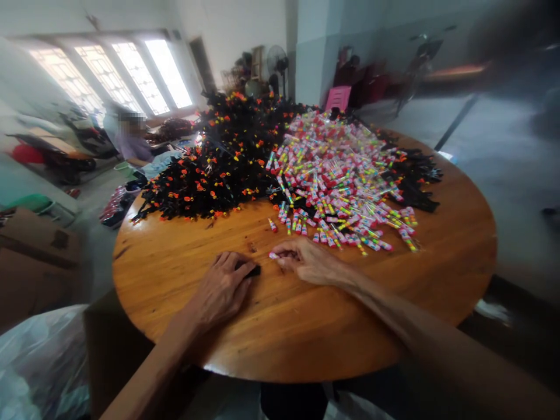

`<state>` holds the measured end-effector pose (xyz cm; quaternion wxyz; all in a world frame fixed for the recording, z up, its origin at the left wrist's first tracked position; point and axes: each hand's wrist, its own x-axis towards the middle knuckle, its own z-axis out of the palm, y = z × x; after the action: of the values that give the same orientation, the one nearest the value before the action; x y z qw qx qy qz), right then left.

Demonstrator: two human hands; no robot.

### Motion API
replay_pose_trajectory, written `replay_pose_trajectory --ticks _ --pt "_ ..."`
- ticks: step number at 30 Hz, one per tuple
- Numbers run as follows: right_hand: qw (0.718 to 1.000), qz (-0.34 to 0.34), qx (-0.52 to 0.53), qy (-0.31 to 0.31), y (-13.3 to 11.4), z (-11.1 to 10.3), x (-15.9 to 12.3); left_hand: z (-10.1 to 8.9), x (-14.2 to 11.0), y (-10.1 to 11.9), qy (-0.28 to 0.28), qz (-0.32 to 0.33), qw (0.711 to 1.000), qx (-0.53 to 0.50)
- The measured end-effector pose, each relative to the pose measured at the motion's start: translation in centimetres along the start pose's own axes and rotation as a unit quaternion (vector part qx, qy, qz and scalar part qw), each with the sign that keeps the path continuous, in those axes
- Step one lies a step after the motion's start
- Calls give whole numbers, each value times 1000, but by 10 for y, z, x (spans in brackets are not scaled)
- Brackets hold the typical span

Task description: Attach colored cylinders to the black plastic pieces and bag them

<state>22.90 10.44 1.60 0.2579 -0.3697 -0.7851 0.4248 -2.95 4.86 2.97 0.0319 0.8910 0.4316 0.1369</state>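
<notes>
My left hand [225, 283] rests low over the wooden table, its fingers closed around a small black piece [256, 270] whose end sticks out past the thumb. To the right of it, my right hand [306, 261] pinches a small pink-and-white tube [273, 255] between thumb and fingertips. The two hands are apart, with a short gap between the black piece and the tube. Just beyond my right hand lies a large heap of similar small tubes [332, 169] with pink, white and yellow parts. One loose tube [272, 225] lies near the heap's front left edge.
A big pile of black pieces with orange and yellow tips [219, 157] covers the back left of the round table [306, 344]. A person [133, 140] sits at the left by the windows. Cardboard boxes [39, 274] and a plastic bag [48, 356] stand left of the table.
</notes>
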Motion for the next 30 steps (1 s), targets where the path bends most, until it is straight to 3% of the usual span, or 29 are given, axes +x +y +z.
replay_pose_trajectory --ticks 5,11,23,30 --pt "995 37 90 -33 5 -5 2 6 9 5 3 -25 1000 -9" --pt "995 29 92 -20 9 -5 6 13 12 2 23 -34 999 -13" --pt "991 13 130 -20 6 -2 5 21 19 13 79 19 990 -119" --pt "991 17 132 -6 7 -1 4 23 17 9 86 34 987 -129"
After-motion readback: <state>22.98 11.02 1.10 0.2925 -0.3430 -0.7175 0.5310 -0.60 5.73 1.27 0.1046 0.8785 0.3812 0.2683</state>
